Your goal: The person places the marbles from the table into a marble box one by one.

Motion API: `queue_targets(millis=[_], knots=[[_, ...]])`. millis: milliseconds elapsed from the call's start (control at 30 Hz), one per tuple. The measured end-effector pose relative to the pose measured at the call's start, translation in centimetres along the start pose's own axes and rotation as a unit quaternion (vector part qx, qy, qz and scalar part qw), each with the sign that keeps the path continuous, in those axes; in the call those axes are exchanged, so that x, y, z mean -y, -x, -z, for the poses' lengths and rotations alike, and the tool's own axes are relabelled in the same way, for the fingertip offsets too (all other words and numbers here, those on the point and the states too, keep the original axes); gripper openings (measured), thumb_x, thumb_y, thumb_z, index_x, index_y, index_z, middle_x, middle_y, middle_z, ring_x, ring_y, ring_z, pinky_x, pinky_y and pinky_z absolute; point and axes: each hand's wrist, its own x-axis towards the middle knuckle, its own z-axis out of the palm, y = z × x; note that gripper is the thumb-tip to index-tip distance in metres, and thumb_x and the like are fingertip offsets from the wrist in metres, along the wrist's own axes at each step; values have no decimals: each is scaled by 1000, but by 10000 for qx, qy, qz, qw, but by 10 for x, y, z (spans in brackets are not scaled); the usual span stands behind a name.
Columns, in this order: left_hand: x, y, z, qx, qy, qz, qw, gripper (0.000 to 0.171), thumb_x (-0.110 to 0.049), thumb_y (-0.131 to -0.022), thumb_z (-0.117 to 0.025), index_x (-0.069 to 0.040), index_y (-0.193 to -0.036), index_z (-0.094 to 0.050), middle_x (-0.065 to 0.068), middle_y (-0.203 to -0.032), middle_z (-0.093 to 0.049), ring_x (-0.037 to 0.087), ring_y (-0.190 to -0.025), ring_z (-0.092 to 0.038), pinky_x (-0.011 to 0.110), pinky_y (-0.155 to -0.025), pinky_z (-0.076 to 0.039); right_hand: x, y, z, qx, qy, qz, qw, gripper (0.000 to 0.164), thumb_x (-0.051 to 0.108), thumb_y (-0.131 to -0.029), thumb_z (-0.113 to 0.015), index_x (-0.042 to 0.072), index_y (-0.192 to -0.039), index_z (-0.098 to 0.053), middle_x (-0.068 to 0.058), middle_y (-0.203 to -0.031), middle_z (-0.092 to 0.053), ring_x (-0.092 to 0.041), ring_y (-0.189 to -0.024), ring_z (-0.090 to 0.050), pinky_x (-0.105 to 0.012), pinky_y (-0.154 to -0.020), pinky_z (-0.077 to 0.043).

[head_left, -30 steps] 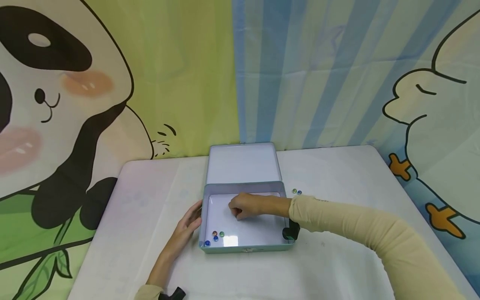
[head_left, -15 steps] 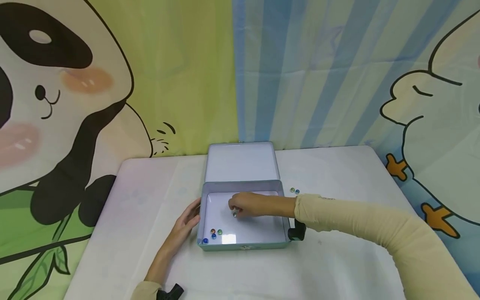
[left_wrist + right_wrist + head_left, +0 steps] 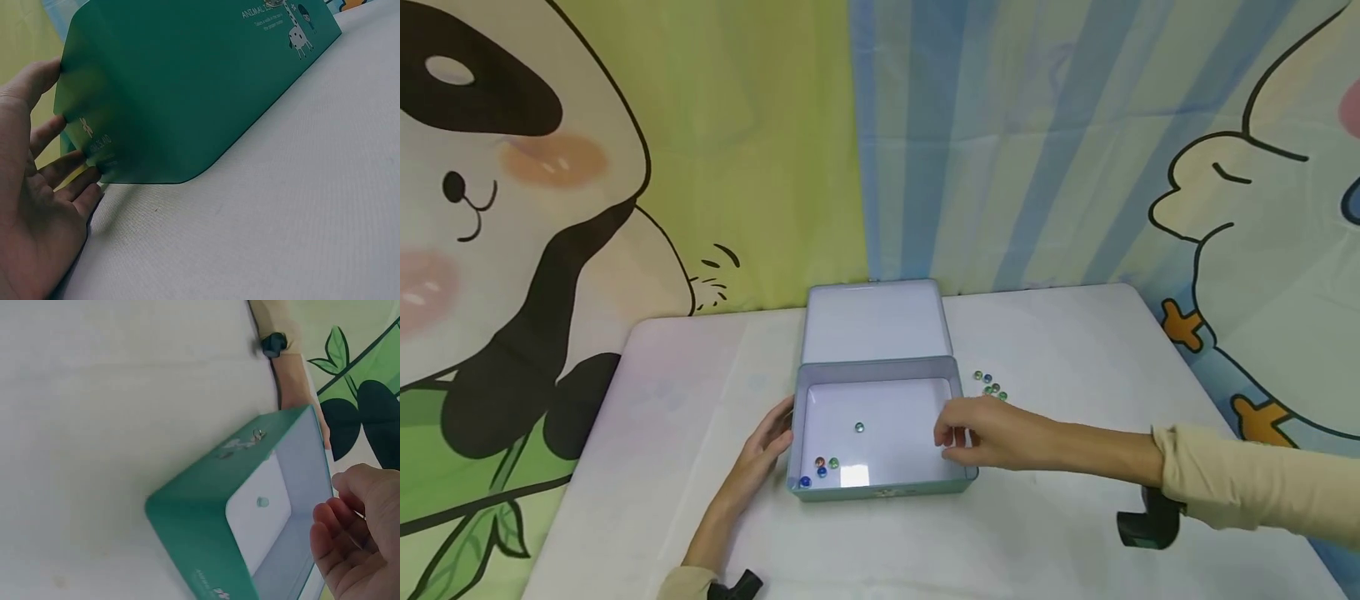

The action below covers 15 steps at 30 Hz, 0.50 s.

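Note:
A green metal tin box (image 3: 842,495) stands on the table with its lid (image 3: 874,323) tipped back. One clear marble (image 3: 860,427) lies by itself inside it; several blue, green and orange marbles (image 3: 822,472) cluster in the front left corner. My left hand (image 3: 760,457) rests against the box's left side, and its spread fingers touch the green wall (image 3: 162,94) in the left wrist view. Over the box's right rim hovers my right hand (image 3: 992,429), its fingers loosely bent and nothing between them, as the right wrist view also shows.
Several more marbles (image 3: 988,378) lie on the white tabletop (image 3: 1060,350) just right of the box, beyond the right hand. Behind the table hangs a cloth (image 3: 790,167) printed with cartoon animals.
My right hand has let go of the clear marble inside the box and moved right to its rim. More marbles outside the box have come into sight. The left hand stays put.

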Motion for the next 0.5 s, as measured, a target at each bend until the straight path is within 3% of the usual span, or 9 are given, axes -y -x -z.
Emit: queue_targets(millis=[133, 300, 400, 500], knots=[[1, 0, 1, -31, -119, 35, 9999, 54, -19, -102, -44, -28, -153, -27, 5, -162, -25, 30, -148, -23, 12, -108, -30, 1, 30, -1, -233, -64, 114, 9996, 12, 7, -88, -66, 19, -90, -66, 13, -87, -61, 5, -78, -53, -15, -64, -52], [0, 2, 2, -73, -309, 55, 9995, 53, -21, -103, -43, -30, -153, -26, 3, -162, -25, 30, -148, -24, 28, -115, -29, -1, 53, -5, -347, -118, -51, 9993, 13, 9, -87, -68, 22, -90, -66, 15, -85, -61, 6, -76, -53, -15, -62, -52], [0, 1, 1, -54, -286, 41, 9996, 54, -21, -103, -43, -30, -153, -26, 3, -162, -25, 26, -148, -25, 21, -112, -31, -5, 64, -5, -357, -154, -294, 9988, 14, 12, -87, -69, 24, -91, -65, 16, -86, -61, 7, -76, -53, -15, -62, -52], [1, 1, -1, -38, -198, 31, 9998, 54, -20, -102, -44, -29, -153, -27, 4, -162, -25, 11, -145, -30, 11, -106, -31, -13, 74, -4, -428, 33, -320, 9986, 16, 12, -87, -70, 25, -93, -65, 17, -87, -62, 8, -77, -53, -15, -62, -52]])
